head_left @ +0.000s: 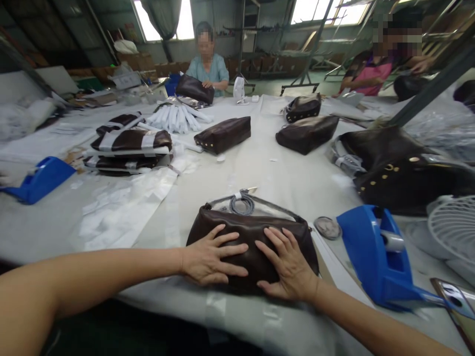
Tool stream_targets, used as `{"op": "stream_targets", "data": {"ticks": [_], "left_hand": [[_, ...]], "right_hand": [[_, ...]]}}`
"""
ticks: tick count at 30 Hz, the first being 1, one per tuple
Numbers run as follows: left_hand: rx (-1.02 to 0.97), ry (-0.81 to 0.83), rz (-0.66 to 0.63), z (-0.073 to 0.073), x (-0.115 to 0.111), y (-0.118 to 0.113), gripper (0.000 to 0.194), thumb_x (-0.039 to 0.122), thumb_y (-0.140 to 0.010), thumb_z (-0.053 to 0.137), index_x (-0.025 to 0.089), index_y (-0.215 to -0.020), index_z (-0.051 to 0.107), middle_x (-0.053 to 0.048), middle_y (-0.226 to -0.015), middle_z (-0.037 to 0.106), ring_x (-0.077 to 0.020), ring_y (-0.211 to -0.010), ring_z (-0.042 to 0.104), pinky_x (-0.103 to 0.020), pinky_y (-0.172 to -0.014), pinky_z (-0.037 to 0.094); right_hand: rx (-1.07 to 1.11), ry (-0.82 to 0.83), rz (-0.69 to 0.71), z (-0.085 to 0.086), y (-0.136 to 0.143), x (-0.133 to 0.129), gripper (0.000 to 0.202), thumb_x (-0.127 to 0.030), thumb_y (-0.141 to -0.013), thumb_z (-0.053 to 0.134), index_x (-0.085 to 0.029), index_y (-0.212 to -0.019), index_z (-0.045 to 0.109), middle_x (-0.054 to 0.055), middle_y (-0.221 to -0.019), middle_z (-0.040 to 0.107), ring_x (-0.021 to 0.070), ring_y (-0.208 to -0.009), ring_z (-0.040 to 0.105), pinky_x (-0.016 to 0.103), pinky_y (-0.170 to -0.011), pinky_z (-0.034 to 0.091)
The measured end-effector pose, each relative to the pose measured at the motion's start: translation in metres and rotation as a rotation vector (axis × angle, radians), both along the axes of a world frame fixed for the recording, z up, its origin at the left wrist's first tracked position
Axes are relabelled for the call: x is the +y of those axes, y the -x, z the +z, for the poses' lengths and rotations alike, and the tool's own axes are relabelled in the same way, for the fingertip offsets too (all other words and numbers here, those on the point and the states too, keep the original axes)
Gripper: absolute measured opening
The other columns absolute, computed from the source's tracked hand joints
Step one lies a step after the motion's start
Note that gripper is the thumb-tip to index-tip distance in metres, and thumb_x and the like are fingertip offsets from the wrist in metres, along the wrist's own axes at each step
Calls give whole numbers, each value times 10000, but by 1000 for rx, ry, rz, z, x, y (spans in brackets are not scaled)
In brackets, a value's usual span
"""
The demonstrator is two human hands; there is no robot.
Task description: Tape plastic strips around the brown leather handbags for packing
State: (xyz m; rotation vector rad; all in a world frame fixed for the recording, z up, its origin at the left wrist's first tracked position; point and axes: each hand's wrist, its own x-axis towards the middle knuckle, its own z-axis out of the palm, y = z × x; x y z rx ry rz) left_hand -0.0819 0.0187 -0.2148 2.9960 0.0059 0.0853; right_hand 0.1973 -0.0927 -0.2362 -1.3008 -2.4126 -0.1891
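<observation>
Workshop room, pale covered table (256, 173) across mid-frame. Lower centre: one dark brown bag (250, 228), glossy, leather-like, softly boxy; slim strap (276, 205) along its far edge, coiled grey cord (242, 202) beside it. Left hand (210, 259) and right hand (291, 269): apart, fingers spread on the panel, gripping nothing. Step in hand, seemingly: pressing or smoothing; next move calls for light, even palm pressure. Lower right: blue tape dispenser (365, 257), angular. Upper centre: studded bag (226, 136), wedge-shaped.
</observation>
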Motion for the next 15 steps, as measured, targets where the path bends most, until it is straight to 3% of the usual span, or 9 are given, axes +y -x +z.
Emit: {"op": "stream_targets", "data": {"ticks": [3,5,8,11,13,15], "left_hand": [[35,21,10,19,7,1,529,441,-984,369,302,-1486,275,-71,-1575,237,-261,-1435,216,-516,-1161,140],[1,-32,-20,19,6,4,613,554,-935,438,316,-1481,290,-96,-1579,211,-310,-1433,211,-544,-1150,143],[-112,-166,-63,-4,-2,9,655,619,-838,570,442,-1428,347,-55,-1582,207,-385,-1434,168,-626,-1128,72],[-223,-262,-32,-30,-11,12,659,551,-818,629,461,-1414,362,-42,-1557,280,-397,-1424,187,-643,-1122,60],[-216,-299,-7,-36,-16,14,661,491,-817,649,464,-1413,364,-34,-1545,310,-400,-1416,206,-653,-1117,77],[-191,-317,1,-32,-19,13,677,449,-814,657,465,-1419,353,-26,-1535,330,-393,-1404,246,-649,-1121,96]], "right_hand": [[17,3,3,3,0,1,814,-559,-705,637,-141,-1370,425,227,-1404,381,400,-1315,335,612,-1076,221],[14,-2,4,2,-1,1,817,-571,-703,633,-143,-1369,428,223,-1405,381,399,-1321,327,612,-1077,218],[4,0,6,-1,-2,-1,807,-579,-708,620,-155,-1370,433,216,-1425,363,400,-1337,308,608,-1083,209],[2,-4,2,-3,-2,-6,797,-574,-705,623,-171,-1368,439,210,-1437,349,392,-1346,297,597,-1092,187],[14,9,-4,-3,-1,-9,817,-597,-688,634,-176,-1362,446,207,-1428,365,387,-1346,295,591,-1096,173],[33,30,-11,-5,0,-11,846,-648,-680,631,-180,-1359,448,200,-1412,394,379,-1345,294,584,-1101,167]]}}
